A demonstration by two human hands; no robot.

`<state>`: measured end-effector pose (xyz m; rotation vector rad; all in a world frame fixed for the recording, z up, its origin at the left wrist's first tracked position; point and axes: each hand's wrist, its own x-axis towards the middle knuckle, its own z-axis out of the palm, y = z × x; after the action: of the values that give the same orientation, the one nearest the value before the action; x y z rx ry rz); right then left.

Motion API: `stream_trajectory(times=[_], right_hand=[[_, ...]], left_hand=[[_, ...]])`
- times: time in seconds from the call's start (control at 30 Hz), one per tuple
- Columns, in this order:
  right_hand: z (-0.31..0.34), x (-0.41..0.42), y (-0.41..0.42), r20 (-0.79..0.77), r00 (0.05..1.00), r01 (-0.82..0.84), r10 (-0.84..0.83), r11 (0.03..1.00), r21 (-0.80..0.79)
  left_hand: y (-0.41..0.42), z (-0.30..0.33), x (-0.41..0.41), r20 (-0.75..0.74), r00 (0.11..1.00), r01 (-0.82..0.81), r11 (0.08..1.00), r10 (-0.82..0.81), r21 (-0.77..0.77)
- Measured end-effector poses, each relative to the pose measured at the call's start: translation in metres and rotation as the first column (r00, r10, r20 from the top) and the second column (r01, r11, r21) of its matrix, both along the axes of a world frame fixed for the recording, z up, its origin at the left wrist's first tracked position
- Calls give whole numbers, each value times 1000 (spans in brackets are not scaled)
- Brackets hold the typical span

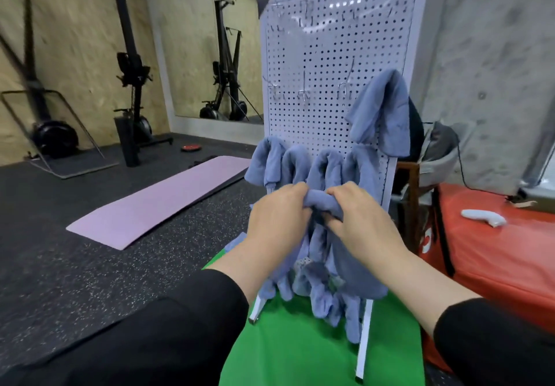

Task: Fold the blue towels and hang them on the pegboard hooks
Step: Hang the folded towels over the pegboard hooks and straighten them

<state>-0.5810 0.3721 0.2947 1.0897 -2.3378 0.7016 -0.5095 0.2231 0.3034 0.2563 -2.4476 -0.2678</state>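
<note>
my left hand (277, 216) and right hand (362, 220) both grip a soft blue towel (322, 201), bunched into a roll between them, fingers curled around it, right in front of the white pegboard (327, 64). four more towels (295, 166) hang in limp folds just behind; another (380, 109) drapes higher right. thin wire hooks (303, 93) stick out above.

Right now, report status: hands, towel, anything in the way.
Left hand and right hand both grip one towel. Held at the pegboard, not hooked. Hung towels crowd the lower row.
</note>
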Motion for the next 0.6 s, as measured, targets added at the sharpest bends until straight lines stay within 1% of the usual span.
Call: stream_trajectory(times=[0.13,0.23,0.3,0.47,0.6], right_hand=[[27,-10,0,53,999,23,-15,987,-158],[52,-19,0,38,999,33,-25,973,-227],[68,-27,-2,37,998,51,-43,967,-250],[106,-52,-10,87,994,91,-67,948,-304],[138,-78,-21,134,988,117,-71,919,-377]], left_hand=[[-6,27,-10,-34,999,37,998,-35,55],[-12,46,-20,-78,985,163,979,-154,126],[-14,57,-25,-139,966,242,948,-216,208],[-23,78,-55,-263,945,277,904,-195,325],[-27,110,-85,-387,906,360,797,-174,484]])
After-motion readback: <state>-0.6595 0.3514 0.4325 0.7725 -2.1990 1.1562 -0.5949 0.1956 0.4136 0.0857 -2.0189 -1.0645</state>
